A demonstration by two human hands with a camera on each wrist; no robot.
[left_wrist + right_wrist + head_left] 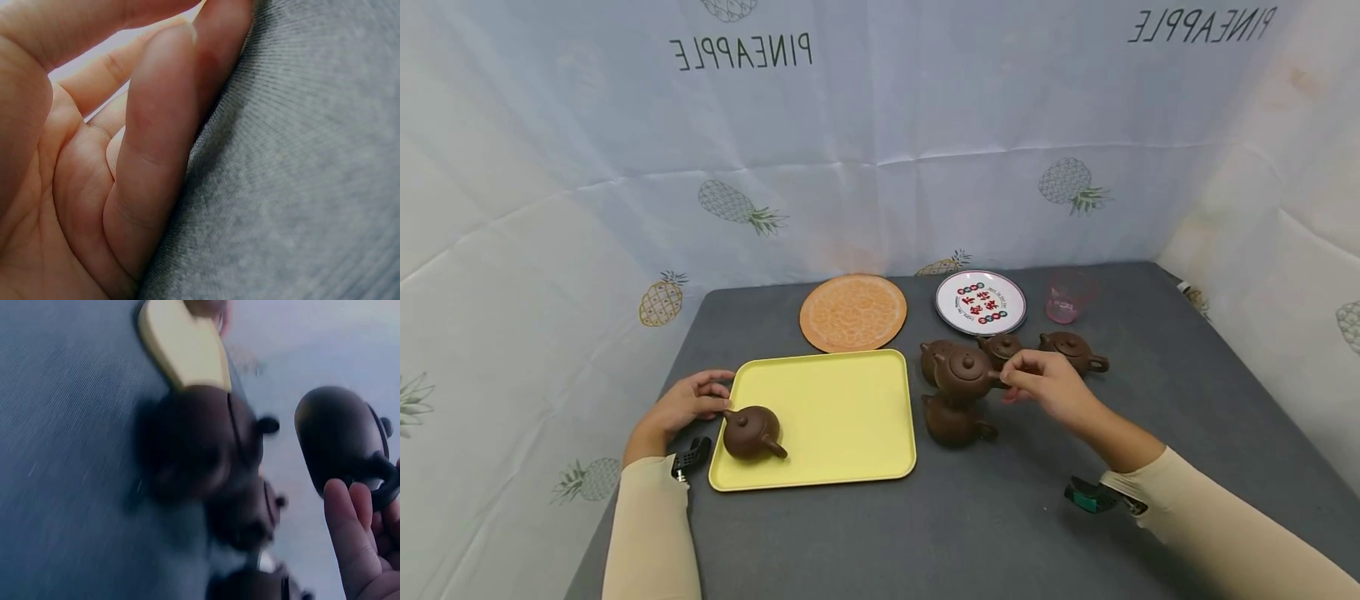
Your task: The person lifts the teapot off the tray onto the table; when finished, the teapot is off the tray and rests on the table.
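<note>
My right hand [1043,379] pinches the handle of a dark brown teapot [964,372], which the right wrist view shows raised off the table. Below and behind it are more brown teapots: one in front [950,427], one partly hidden at its left [928,360], one behind [1000,345] and one farther right [1066,347]. On the left of a yellow tray [842,417] sits another teapot [748,435], its spout toward my left hand [688,402]. That hand rests at the tray's left rim with loosely bent fingers [156,119], holding nothing.
Behind the tray lies a round orange mat [853,313]. To its right are a white plate [981,303] with red print and a clear pink cup [1066,300]. Pineapple-printed white cloth [880,108] hangs around the grey table [850,542].
</note>
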